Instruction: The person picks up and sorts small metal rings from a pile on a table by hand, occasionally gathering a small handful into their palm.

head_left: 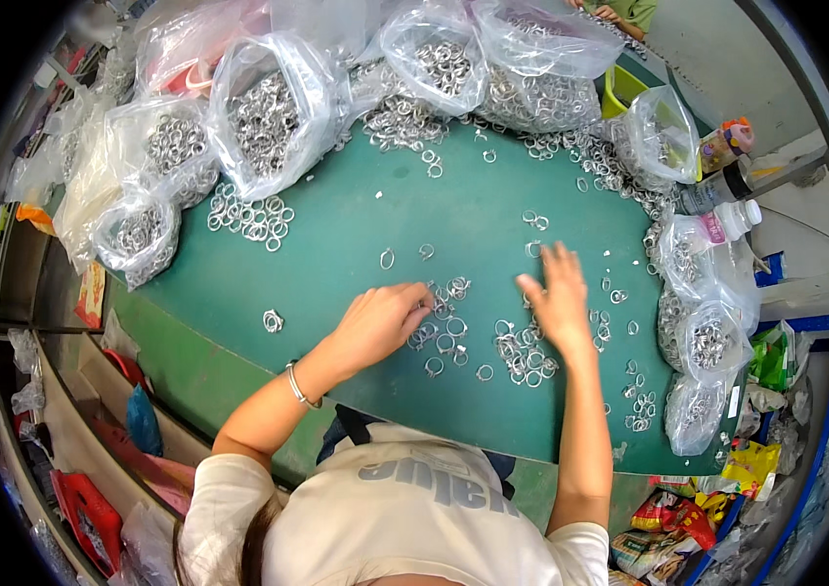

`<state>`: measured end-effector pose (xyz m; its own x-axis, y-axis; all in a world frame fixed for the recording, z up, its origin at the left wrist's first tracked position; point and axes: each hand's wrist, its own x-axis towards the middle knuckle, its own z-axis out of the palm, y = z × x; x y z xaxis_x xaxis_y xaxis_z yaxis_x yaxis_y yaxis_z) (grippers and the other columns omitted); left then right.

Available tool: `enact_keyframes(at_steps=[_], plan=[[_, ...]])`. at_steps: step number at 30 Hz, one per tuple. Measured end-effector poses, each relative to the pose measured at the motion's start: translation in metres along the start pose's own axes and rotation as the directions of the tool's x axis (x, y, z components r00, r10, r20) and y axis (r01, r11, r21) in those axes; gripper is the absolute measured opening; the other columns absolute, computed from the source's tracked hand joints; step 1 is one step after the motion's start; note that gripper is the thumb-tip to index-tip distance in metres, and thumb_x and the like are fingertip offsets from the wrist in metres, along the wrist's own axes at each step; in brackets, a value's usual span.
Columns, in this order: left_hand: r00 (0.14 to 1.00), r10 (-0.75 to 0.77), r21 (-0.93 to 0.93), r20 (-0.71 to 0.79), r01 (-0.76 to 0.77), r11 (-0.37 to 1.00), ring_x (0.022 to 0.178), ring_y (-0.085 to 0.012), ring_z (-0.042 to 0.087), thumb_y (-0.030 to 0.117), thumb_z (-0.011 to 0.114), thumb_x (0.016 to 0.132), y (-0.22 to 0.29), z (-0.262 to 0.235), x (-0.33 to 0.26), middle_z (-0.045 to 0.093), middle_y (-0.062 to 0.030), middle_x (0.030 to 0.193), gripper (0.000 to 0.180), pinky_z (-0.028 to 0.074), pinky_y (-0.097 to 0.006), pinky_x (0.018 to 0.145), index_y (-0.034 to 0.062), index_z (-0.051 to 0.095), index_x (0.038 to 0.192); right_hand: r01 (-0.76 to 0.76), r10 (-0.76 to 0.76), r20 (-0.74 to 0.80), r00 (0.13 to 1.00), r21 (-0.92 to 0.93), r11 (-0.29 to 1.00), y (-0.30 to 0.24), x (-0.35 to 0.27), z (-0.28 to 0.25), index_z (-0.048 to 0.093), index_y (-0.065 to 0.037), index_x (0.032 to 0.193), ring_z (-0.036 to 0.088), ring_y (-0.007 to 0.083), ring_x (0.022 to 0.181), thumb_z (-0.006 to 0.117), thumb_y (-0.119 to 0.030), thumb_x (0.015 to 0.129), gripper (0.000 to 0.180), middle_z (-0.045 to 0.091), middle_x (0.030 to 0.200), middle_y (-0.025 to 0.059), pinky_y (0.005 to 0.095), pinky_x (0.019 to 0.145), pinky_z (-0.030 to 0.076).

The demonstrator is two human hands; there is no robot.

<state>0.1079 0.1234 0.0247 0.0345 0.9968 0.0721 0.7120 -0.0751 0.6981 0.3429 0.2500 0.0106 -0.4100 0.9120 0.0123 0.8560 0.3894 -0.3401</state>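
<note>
Left grip [387,311] curled at rings [458,287], right [563,303] splayed

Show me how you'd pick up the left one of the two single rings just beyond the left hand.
Probably from straight above, pinching opposite outer edges of the ring between thumb and fingertip. It seems to lie flat on the green tabletop, with bare surface around it, and its thin band offers little else to grip.
</note>
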Motion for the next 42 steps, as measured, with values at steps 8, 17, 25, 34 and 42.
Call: enact_keyframes(at_steps=[8,17,25,34,42], plan=[[0.921,-0.281,0.306,-0.270,0.359,0.882,0.066,-0.0355,0.061,0.021,0.063,0.086,-0.017,-0.022,-0.005,0.062,-0.0138,0.072,0.040,0.047,-0.044,0.057,0.0074,0.050,0.121,0.288,-0.348,0.048,0.936,0.463,0.838,-0.030,-0.001,-0.022,0.055,-0.001,0.120,0.040,0.0355,0.129,0.065,-0.024,0.084,0.044,0.049,0.133,0.0187,0.0427,0.107,0.032],[0.994,-0.064,-0.120,0.090,0.075,0.990,0.063,-0.0260,0.058,0.012,0.061,0.086,-0.011,-0.020,0.000,0.061,-0.0139,0.077,0.028,0.047,-0.035,0.060,0.0062,0.059,0.114,0.257,-0.245,-0.248,0.937,0.020,0.966,0.008,0.033,0.009,0.063,0.001,0.094,0.055,0.0329,0.090,0.058,0.001,0.080,0.015,0.061,0.092,0.0149,0.0424,0.081,0.045],[0.754,-0.159,-0.766,0.638,0.599,-0.233,0.075,-0.0121,0.056,0.048,0.042,0.096,0.015,0.001,-0.023,0.063,-0.0078,0.097,0.054,0.040,-0.020,0.052,0.0029,0.052,0.125,0.223,-0.199,-0.112,0.974,0.653,0.723,-0.083,-0.033,-0.014,0.063,0.000,0.097,0.057,0.0181,0.069,0.061,0.004,0.080,0.018,0.060,0.078,0.0089,0.0289,0.063,0.045],[0.816,-0.561,-0.873,-0.135,0.170,0.457,0.077,-0.0072,0.055,0.015,0.053,0.094,-0.063,-0.073,-0.027,0.063,-0.0021,0.089,0.022,0.047,-0.022,0.063,0.0020,0.063,0.108,0.155,-0.152,-0.052,0.987,0.553,0.818,-0.068,-0.063,-0.024,0.062,0.000,0.101,0.055,0.0231,0.086,0.059,0.002,0.081,0.021,0.060,0.091,0.0100,0.0319,0.077,0.044],[0.913,-0.115,0.539,-0.393,0.329,0.776,0.132,-0.0381,0.031,0.019,0.058,0.088,-0.126,-0.087,-0.032,0.038,-0.0207,0.136,0.045,0.024,-0.062,0.103,0.0032,0.048,0.128,0.104,-0.027,-0.209,0.977,0.367,0.925,-0.022,-0.097,-0.029,0.062,-0.001,0.104,0.052,0.0287,0.105,0.064,-0.003,0.079,0.025,0.057,0.109,0.0141,0.0374,0.094,0.038]])
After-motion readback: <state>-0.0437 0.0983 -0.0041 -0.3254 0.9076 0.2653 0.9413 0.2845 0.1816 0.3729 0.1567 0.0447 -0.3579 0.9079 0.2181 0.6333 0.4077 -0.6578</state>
